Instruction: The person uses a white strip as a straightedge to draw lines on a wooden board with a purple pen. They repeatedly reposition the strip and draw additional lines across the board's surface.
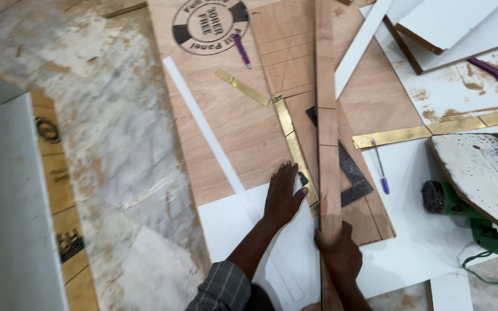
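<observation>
Right hand (pixel 340 253) grips wooden strip (pixel 328 144); left hand (pixel 282 196) lies flat beside it.

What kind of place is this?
Probably a carpentry workshop or a fit-out site. Plywood sheets and white boards lie on the floor, a green power tool sits nearby, and the left hand presses beside a brass strip.
</observation>
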